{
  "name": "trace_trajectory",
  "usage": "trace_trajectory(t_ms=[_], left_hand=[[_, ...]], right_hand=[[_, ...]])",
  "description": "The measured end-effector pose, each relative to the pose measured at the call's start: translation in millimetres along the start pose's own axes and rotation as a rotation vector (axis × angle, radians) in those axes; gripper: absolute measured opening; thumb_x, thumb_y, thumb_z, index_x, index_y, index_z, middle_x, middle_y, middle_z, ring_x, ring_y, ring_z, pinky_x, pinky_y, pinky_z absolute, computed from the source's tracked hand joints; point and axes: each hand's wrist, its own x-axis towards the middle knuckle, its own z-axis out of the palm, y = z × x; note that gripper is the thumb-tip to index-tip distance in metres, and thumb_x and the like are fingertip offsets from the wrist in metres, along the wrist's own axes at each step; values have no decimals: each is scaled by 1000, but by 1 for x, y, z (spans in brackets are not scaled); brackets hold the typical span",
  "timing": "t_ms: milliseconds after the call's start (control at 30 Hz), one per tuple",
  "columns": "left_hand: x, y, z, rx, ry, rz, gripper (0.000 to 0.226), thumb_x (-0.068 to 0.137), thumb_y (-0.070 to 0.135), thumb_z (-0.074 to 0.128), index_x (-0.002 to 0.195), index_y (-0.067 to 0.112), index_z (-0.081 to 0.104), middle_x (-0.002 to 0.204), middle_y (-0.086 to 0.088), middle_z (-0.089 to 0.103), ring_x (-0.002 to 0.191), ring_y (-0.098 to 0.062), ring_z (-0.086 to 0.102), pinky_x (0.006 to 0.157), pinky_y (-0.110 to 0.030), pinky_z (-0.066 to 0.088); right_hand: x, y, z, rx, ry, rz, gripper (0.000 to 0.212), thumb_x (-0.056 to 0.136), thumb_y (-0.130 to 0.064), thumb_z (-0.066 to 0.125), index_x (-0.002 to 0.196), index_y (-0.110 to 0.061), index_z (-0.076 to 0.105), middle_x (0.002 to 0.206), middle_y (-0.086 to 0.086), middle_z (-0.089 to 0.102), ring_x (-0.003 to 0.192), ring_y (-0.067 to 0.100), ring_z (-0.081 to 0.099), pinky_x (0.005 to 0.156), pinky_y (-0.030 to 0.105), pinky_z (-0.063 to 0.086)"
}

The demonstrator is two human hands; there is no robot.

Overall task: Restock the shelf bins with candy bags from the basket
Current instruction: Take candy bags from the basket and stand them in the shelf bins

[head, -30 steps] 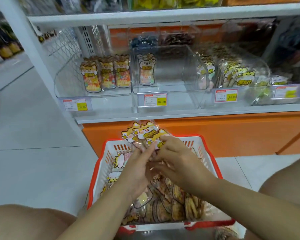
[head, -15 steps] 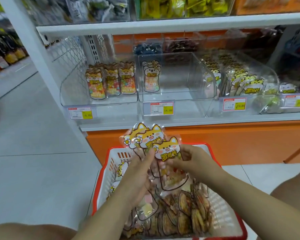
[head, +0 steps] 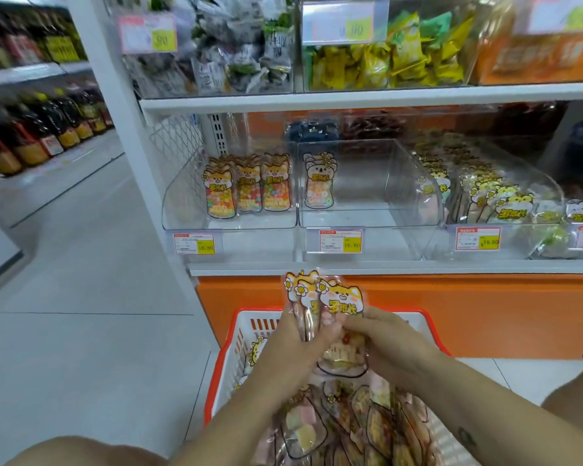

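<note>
Candy bags [head: 323, 297] go into the clear shelf bins. The middle bin [head: 414, 183] holds only one stack, against its left wall. Below it stands the basket [head: 216, 375], with more bags lying inside. A fanned bunch is held upright over its far rim. The bags look light, soft and slick, so the filled lower body seems the surest hold. The left hand [head: 293, 351] has its fingers curled round the bunch, and the right hand [head: 391, 348] pinches the front bag.

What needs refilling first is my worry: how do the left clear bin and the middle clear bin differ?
The left bin holds three rows of bags; the middle bin holds one row, at its left side. The left bin's bags show an orange dog face, the middle bin's a pale koala-like face. Both bins are clear plastic.
</note>
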Motion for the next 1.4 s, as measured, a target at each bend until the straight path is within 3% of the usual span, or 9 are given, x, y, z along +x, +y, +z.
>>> trace_trajectory(t_ms=[100, 267, 400, 567, 733, 900, 967, 1100, 1400], left_hand=[[8, 7, -17, 14, 33, 34, 62, 77, 74, 61, 130, 44, 47, 119, 28, 65, 111, 6, 60, 101, -26, 47], [20, 23, -54, -2, 6, 37, 36, 88, 52, 66, 120, 49, 50, 110, 31, 67, 101, 12, 62, 84, -10, 49], [32, 38, -78, -47, -113, -19, 49, 83, 62, 68, 127, 47, 54, 119, 16, 71, 112, -4, 66, 104, -32, 47], [64, 60, -120, -105, -50, 9, 42, 92, 33, 70, 131, 27, 53, 103, 5, 75, 83, -6, 70, 72, -22, 51], [110, 82, -143, -33, 160, 164, 82, 79, 17, 77, 147, 28, 33, 126, 6, 67, 112, -12, 66, 102, -41, 52], [153, 87, -161, -102, 217, 168, 73, 83, -10, 72, 140, 19, 36, 127, 1, 63, 108, -10, 63, 84, -15, 55], [175, 78, -166, -93, 251, 138, 68, 85, -10, 70, 135, 22, 37, 121, 7, 63, 107, -6, 62, 86, -17, 53], [226, 50, -169, -102, 297, -21, 63, 85, -7, 69, 136, 16, 39, 122, 1, 64, 112, -17, 62, 101, -38, 51], [336, 11, -147, -76, 171, -241, 53, 73, -7, 75, 121, 11, 61, 111, -5, 73, 105, -25, 69, 99, -45, 54]], right_hand=[[6, -18, 14, 50, -39, -6, 28, 85, -1, 69, 111, 10, 66, 108, 27, 71, 95, 38, 70, 79, 41, 58], [17, -54, 47, 108, -37, -153, 21, 90, 0, 62, 110, 7, 63, 98, 26, 72, 76, 30, 74, 59, 37, 60], [32, -68, 76, -53, -78, -188, 49, 87, -14, 74, 128, -4, 51, 110, 18, 73, 99, 33, 72, 88, 49, 58], [52, -108, 101, -95, -86, -302, 43, 85, -1, 68, 124, -8, 52, 106, 15, 74, 94, 29, 73, 83, 47, 59], [92, -140, 131, -234, -58, -457, 53, 89, 2, 56, 139, -16, 47, 125, 2, 68, 113, 19, 67, 99, 43, 53], [131, -172, 118, -532, -79, -544, 42, 93, -18, 68, 132, -17, 54, 122, -3, 68, 111, 6, 65, 97, 27, 53], [152, -182, 100, -765, 10, -544, 50, 95, -35, 64, 140, -19, 52, 134, -5, 61, 124, 11, 57, 107, 32, 44], [178, -171, 67, -1328, 32, -491, 51, 104, -36, 45, 153, -22, 37, 157, 1, 34, 147, 20, 25, 120, 32, 18], [185, -138, 57, -1120, 22, -550, 51, 104, -46, 35, 152, -49, 19, 161, -23, 13, 136, -14, 5, 112, 15, 9]])
